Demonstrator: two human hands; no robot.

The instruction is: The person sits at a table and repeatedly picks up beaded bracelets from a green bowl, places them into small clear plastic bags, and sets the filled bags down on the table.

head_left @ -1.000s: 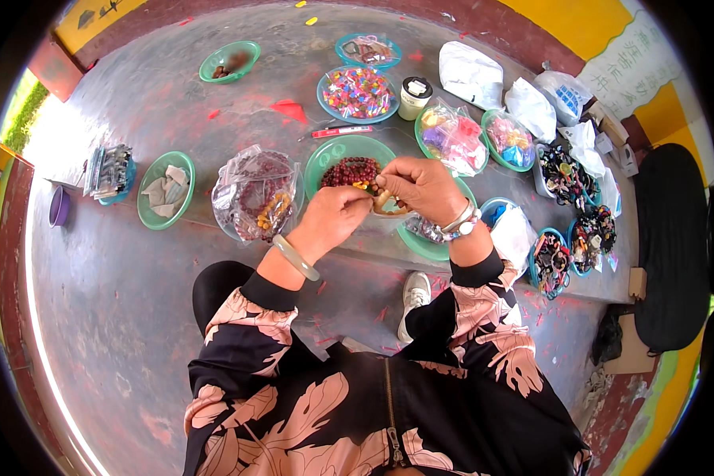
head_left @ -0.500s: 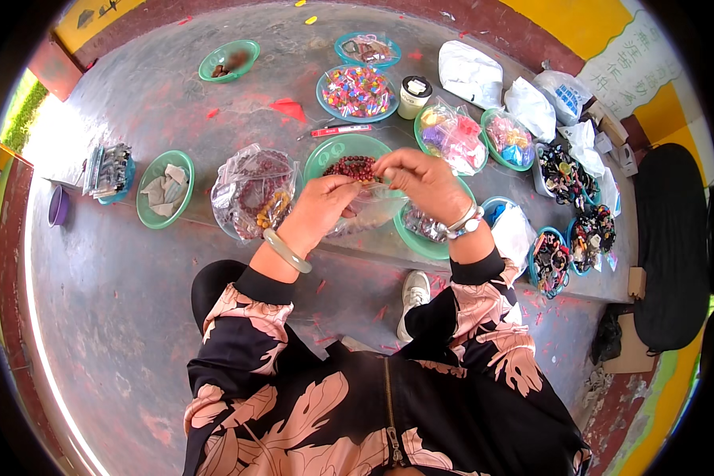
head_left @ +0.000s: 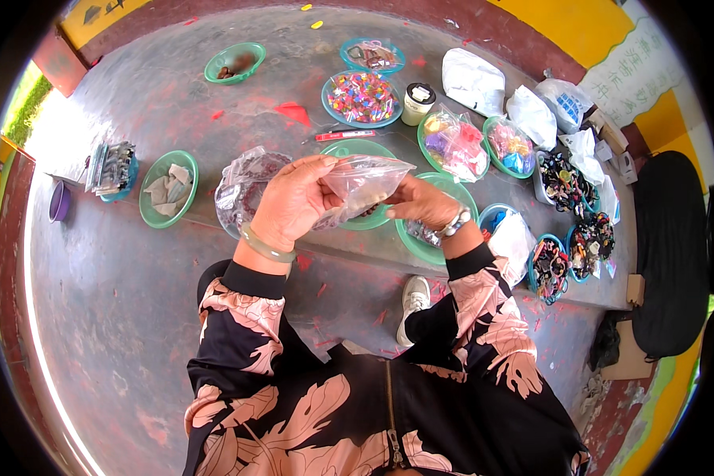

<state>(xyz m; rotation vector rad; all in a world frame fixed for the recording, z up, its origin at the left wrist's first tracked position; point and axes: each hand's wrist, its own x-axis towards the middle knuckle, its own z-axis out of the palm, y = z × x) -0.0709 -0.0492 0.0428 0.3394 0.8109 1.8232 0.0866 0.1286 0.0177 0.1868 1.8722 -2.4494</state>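
Observation:
A small clear plastic bag [head_left: 365, 178] is stretched between my hands, above a green bowl [head_left: 355, 148]. My left hand [head_left: 289, 198] is closed on its left side, with the thumb along the top edge. My right hand [head_left: 427, 202] has its curled fingers against the bag's lower right edge. A few dark red beads [head_left: 368, 211] show below the bag; I cannot tell whether they lie inside it or in the bowl. Just left of my left hand is a plastic-covered bowl of bead strings [head_left: 242, 186]. Under my right hand stands another green bowl [head_left: 420, 247] with bagged items.
Farther off are a blue plate of colourful small pieces [head_left: 363, 99], a lidded cup [head_left: 417, 103] and a red pen [head_left: 345, 136]. White bags [head_left: 474, 81] and baskets of dark hair ties [head_left: 567, 181] crowd the right. A green bowl of grey cloth pieces [head_left: 168, 190] stands left.
The bag has come up from below my hands and now spreads between them. My left hand has turned and moved up and left; my right hand has dropped slightly. The bead string is mostly hidden.

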